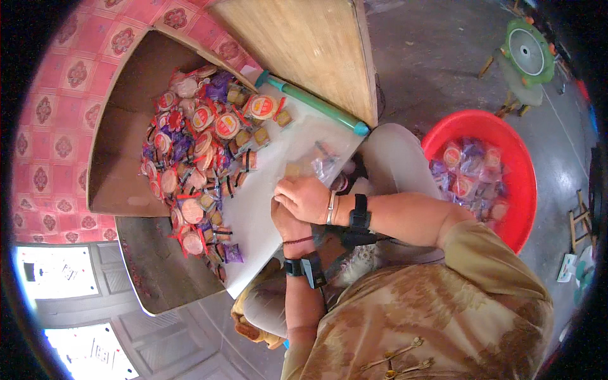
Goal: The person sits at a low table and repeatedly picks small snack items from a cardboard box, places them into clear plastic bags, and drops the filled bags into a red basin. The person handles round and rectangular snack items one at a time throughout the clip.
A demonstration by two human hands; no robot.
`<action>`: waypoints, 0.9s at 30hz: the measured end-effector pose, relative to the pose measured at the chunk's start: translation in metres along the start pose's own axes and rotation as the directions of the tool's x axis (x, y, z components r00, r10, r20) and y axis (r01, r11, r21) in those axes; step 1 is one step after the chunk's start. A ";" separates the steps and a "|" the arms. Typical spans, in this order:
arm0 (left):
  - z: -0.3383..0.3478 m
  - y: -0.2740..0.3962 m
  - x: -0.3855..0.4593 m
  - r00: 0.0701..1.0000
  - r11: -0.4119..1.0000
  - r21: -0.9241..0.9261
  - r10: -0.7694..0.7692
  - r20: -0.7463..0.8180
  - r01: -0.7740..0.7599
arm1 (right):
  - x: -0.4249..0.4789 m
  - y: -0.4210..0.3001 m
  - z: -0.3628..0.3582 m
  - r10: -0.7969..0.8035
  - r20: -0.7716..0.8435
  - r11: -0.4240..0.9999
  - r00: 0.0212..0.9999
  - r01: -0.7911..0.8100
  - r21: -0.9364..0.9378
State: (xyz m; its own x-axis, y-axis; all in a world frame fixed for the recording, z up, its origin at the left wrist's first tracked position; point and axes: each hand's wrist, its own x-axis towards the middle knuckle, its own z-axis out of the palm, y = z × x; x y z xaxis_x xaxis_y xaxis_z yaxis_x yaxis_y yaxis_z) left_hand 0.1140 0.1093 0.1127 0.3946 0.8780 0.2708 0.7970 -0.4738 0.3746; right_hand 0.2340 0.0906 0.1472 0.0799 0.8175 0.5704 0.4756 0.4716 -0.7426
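My right hand (304, 195), with a silver bracelet at the wrist, lies over the fingers of my left hand (287, 222), which has a red cord at its wrist. A blurred clear plastic bag (323, 166) with small wrapped pieces in it reaches up from my right hand, its edge apparently pinched there. My left fingertips are mostly hidden. Beyond the hands, a large heap of individually wrapped snacks (202, 147) spills from an open cardboard box (126, 128) onto a white sheet (256, 209). Round biscuit-like pieces, square ones and purple packets are among them.
A green tube with teal ends (318, 107) lies along the sheet's far right edge beside a wooden board (308, 42). On the floor at right stands a red plastic basin (525, 190) holding filled clear bags (468, 175). Farther off is a stool with a green object (527, 50).
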 end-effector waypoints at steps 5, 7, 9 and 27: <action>-0.023 0.014 0.006 0.980 0.999 0.011 0.033 0.194 -0.036 | 0.003 0.001 -0.003 0.060 -0.070 0.993 0.996 -0.053 0.102; -0.034 0.027 0.007 0.981 0.941 -0.303 -0.107 0.160 0.152 | 0.007 0.004 -0.006 0.073 -0.106 0.986 0.992 -0.056 0.155; -0.034 0.031 0.002 0.918 0.451 -0.825 -0.352 0.186 0.340 | 0.013 0.010 -0.009 0.091 -0.148 0.974 0.985 -0.057 0.220; -0.060 0.058 -0.048 0.781 -0.435 -0.712 -0.030 0.623 0.551 | -0.087 -0.078 -0.080 -0.074 0.509 0.985 0.858 -0.017 0.171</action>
State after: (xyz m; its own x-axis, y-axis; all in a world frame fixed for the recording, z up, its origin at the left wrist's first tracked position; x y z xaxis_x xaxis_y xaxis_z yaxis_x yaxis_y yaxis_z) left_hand 0.1141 0.0359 0.1742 0.5694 0.7427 -0.3525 -0.4544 0.6417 0.6179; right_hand 0.2599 -0.0430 0.1833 -0.4121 0.8346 0.3655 0.3174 0.5075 -0.8011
